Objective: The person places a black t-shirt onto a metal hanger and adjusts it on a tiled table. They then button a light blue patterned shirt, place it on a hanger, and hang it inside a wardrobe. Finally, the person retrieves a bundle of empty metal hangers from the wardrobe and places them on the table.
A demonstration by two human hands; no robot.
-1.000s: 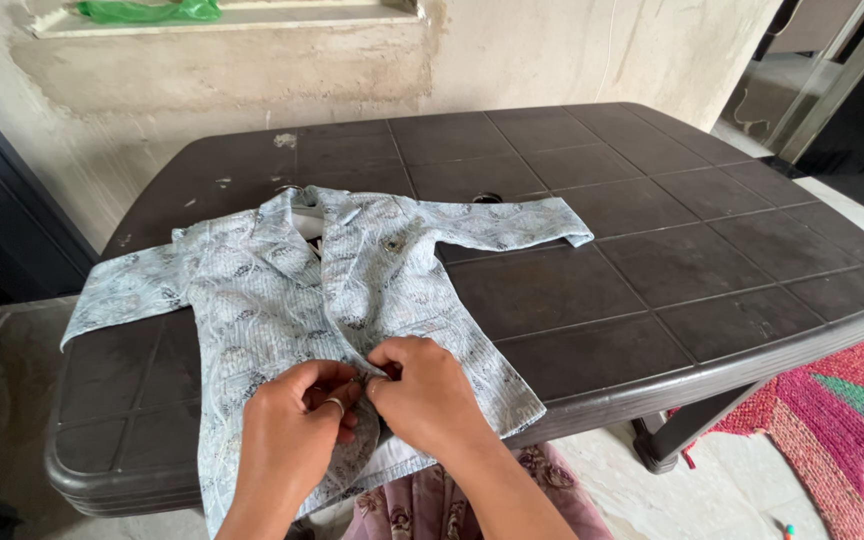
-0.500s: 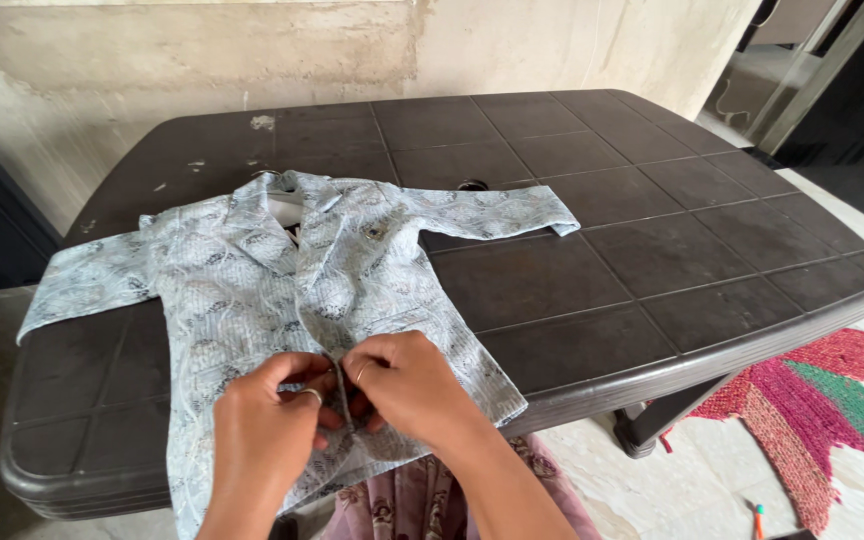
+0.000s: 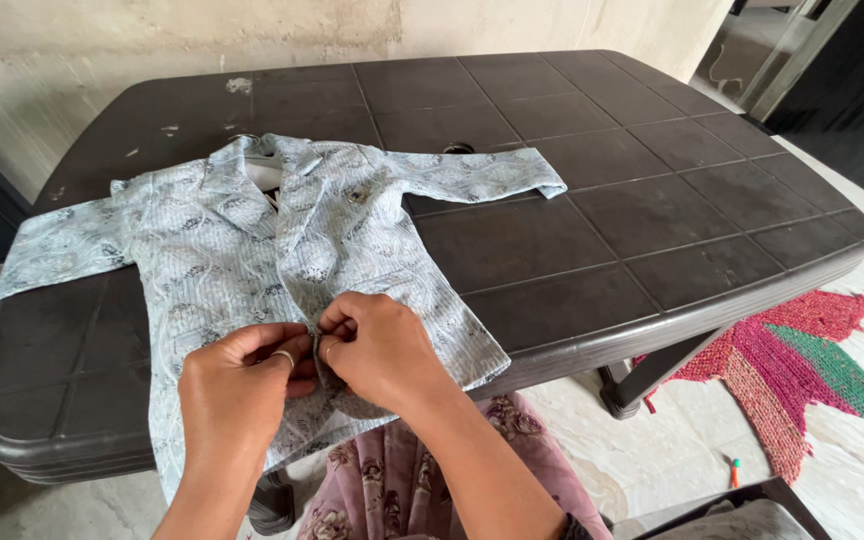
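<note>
Both hands pinch the front edge of a pale blue shirt spread on the dark surface. The left hand and right hand touch, each grip closed narrowly on the shirt's cloth near its hem.

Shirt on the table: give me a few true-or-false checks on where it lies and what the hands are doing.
1. Both hands, left hand and right hand, pinch the shirt at its front opening. True.
2. The shirt is folded into a square. False: it lies spread out, sleeves out to both sides.
3. The shirt's hem hangs over the near edge of the table. True.
4. The table is white. False: it is dark brown.
5. A rug lies on the floor to the right. True.
</note>
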